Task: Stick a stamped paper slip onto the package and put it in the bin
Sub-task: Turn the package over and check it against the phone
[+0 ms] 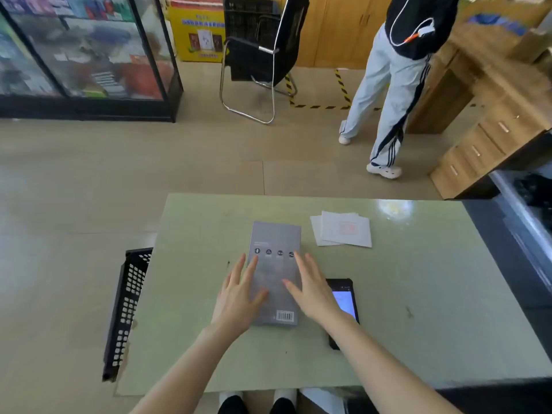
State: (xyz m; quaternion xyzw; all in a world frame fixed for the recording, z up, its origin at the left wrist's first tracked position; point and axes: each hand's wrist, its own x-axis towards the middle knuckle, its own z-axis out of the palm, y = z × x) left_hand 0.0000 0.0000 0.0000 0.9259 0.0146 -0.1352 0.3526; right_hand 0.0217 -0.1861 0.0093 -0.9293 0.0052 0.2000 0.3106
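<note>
From the head view, we have the package lying flat in the middle of the desk, its long side running away from us. Our left hand and right hand rest on its two long edges, fingers spread wide and flat, gripping nothing.

We judge the slip step not yet done: the paper slips sit in a loose, fanned pile well apart from the package, toward the far right, the top one showing a faint red stamp. Being thin and overlapped, two could lift together, or we could stick one on crooked. The phone lies just beside the package under our right wrist, so a sweep toward the slips could knock it. The bin hangs at the left desk edge, low and partly hidden; a careless slide could send the package past it to the floor.

The package is a slim grey box with a smooth, slightly glossy face, a row of small round icons across it and a barcode at the near right corner. No slip is on it.
</note>
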